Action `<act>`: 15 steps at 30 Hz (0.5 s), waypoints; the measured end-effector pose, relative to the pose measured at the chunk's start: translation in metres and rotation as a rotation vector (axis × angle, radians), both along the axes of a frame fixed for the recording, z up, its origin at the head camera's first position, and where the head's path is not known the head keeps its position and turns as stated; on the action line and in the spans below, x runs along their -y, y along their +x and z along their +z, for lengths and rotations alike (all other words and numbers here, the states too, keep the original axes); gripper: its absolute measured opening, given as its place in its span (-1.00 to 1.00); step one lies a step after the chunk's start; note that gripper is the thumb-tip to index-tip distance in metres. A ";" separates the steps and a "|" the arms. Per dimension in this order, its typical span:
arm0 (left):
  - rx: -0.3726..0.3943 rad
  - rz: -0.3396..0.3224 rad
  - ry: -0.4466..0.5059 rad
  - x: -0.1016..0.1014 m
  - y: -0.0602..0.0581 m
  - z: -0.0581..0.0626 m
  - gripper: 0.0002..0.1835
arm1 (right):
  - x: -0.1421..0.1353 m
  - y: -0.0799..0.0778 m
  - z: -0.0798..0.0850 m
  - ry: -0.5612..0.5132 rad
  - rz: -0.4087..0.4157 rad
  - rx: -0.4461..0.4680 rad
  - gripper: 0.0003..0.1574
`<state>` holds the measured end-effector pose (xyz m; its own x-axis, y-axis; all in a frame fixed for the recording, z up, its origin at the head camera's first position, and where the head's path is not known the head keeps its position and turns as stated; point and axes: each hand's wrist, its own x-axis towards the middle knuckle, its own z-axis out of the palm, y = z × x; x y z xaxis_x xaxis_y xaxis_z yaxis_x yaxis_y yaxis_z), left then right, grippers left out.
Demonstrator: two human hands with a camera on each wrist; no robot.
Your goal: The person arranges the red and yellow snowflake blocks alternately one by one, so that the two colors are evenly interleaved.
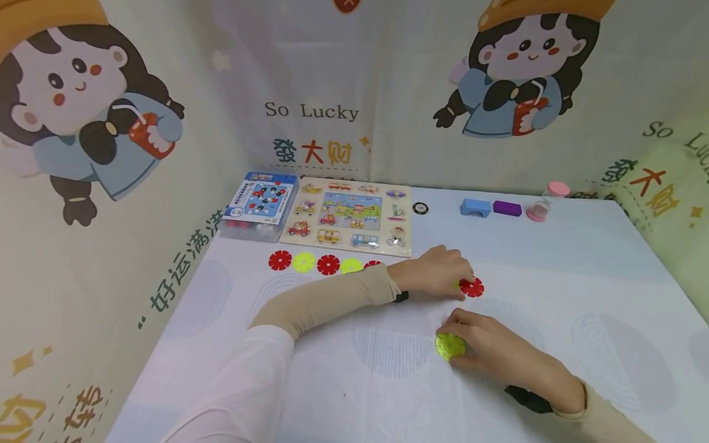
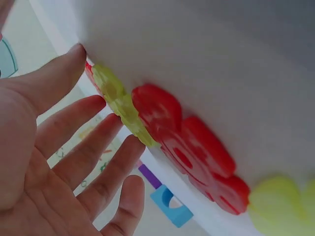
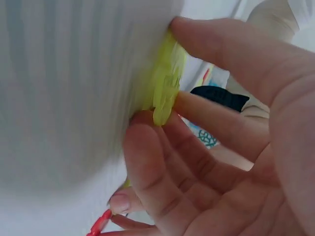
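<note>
Notched plastic snowflake discs in red and yellow lie in a row across the table, starting with a red one (image 1: 280, 260) at the left. My left hand (image 1: 437, 271) is at the row's right end, thumb and forefinger at the edges of a red snowflake disc (image 1: 472, 287). Beside that disc, a yellow snowflake disc (image 2: 118, 101) shows under the other fingertips in the left wrist view. Nearer to me, my right hand (image 1: 487, 344) pinches another yellow snowflake disc (image 1: 450, 346) by its edges, low over the cloth. My left forearm hides part of the row in the head view.
Behind the row lie a wooden picture puzzle (image 1: 346, 215) and a boxed set (image 1: 259, 206). Farther right at the back are a black round chip (image 1: 420, 208), a blue arch block (image 1: 475, 208), a purple block (image 1: 507, 208) and a pink-capped sand timer (image 1: 547, 202). Printed cloth walls enclose the table.
</note>
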<state>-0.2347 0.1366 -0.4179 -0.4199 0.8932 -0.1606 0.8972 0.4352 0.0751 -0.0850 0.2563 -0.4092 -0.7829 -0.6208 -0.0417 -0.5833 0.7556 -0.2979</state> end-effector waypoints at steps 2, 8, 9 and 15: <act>0.002 0.002 0.001 -0.001 0.000 0.001 -0.57 | 0.001 0.003 0.000 -0.009 0.019 -0.019 -0.51; 0.010 0.006 0.039 -0.001 -0.001 0.003 -0.60 | 0.001 0.005 -0.002 -0.015 0.037 -0.079 -0.52; 0.009 0.008 0.046 -0.001 -0.001 0.004 -0.61 | 0.000 0.004 -0.003 -0.018 0.039 -0.095 -0.53; -0.012 0.018 0.047 -0.001 0.000 0.004 -0.62 | -0.008 -0.003 -0.003 -0.039 0.019 -0.156 -0.55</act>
<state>-0.2348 0.1377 -0.4141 -0.4380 0.8918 -0.1132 0.8900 0.4479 0.0857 -0.0885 0.2645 -0.4117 -0.7659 -0.6344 0.1045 -0.6391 0.7335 -0.2314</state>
